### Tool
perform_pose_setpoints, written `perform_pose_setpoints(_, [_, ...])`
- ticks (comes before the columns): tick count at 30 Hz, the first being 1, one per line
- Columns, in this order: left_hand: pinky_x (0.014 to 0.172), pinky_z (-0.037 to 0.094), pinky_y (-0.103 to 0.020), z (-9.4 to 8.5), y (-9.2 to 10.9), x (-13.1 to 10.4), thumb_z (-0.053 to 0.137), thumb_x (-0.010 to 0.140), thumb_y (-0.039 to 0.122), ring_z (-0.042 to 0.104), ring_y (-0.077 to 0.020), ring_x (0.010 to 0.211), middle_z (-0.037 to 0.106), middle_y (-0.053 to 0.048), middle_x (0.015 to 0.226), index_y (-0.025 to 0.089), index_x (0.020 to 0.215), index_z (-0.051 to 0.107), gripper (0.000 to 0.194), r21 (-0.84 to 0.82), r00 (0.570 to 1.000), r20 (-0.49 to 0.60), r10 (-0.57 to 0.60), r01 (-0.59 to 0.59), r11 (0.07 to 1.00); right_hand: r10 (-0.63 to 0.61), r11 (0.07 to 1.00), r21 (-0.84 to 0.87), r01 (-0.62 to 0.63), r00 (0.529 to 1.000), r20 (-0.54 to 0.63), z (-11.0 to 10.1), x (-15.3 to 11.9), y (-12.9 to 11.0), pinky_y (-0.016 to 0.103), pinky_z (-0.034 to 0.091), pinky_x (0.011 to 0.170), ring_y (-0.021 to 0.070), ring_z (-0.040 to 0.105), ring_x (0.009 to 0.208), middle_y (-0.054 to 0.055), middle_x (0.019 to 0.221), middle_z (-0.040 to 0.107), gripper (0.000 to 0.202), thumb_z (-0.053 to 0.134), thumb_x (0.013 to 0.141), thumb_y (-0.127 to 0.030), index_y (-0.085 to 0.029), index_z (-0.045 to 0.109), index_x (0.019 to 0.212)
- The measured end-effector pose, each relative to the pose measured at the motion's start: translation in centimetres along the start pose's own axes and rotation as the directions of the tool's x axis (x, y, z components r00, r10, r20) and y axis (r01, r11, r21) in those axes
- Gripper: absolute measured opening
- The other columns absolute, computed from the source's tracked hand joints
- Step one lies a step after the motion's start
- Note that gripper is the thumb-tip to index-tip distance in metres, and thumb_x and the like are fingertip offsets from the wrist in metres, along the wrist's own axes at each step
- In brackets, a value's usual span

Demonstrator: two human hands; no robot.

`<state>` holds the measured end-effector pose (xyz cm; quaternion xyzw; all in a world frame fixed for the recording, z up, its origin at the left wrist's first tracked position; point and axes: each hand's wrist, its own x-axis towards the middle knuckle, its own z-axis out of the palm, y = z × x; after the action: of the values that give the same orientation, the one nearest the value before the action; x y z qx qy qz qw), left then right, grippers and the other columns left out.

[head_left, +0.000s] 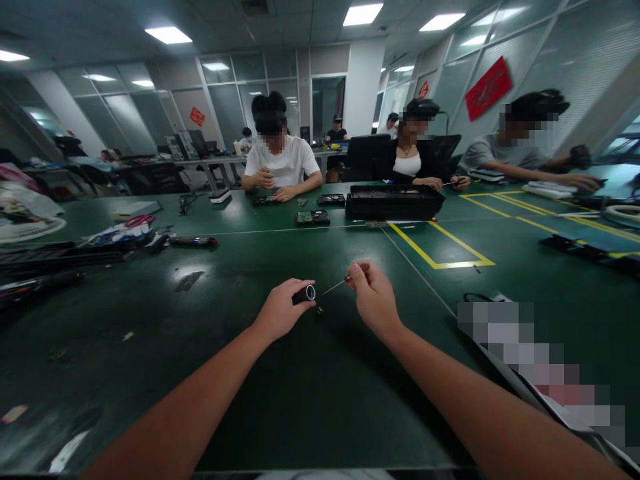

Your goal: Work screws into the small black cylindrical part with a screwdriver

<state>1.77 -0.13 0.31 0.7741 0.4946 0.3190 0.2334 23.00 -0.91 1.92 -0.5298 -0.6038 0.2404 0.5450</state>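
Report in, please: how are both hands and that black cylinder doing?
Left hand gripping black cylinder, ringed end showing. Right hand pinching thin rod, tip close to that end. Small bits on green table, just below cylinder in view.

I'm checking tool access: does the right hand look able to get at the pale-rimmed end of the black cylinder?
Likely yes: the right hand holds a thin tool pointing toward the black cylinder, nothing visible stands between, and the left hand leaves that end uncovered.
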Motion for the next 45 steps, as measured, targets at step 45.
perform_pose_setpoints(45, [0.051, 0.034, -0.023, -7.9, -2.8, 0.2, 0.065, 0.081, 0.04, 0.051, -0.0125, 0.063, 0.061, -0.005, 0.085, 0.017, 0.109, 0.069, 0.037, -0.375, 0.903, 0.05, -0.427, 0.413, 0.83, -0.017, 1.0, -0.006, 0.018, 0.994, 0.11, 0.3, 0.0, -0.2, 0.036, 0.049, 0.078, 0.0218, 0.066, 0.089, 0.007, 0.096, 0.071, 0.025, 0.049, 0.096, -0.036, -0.02, 0.064, 0.108])
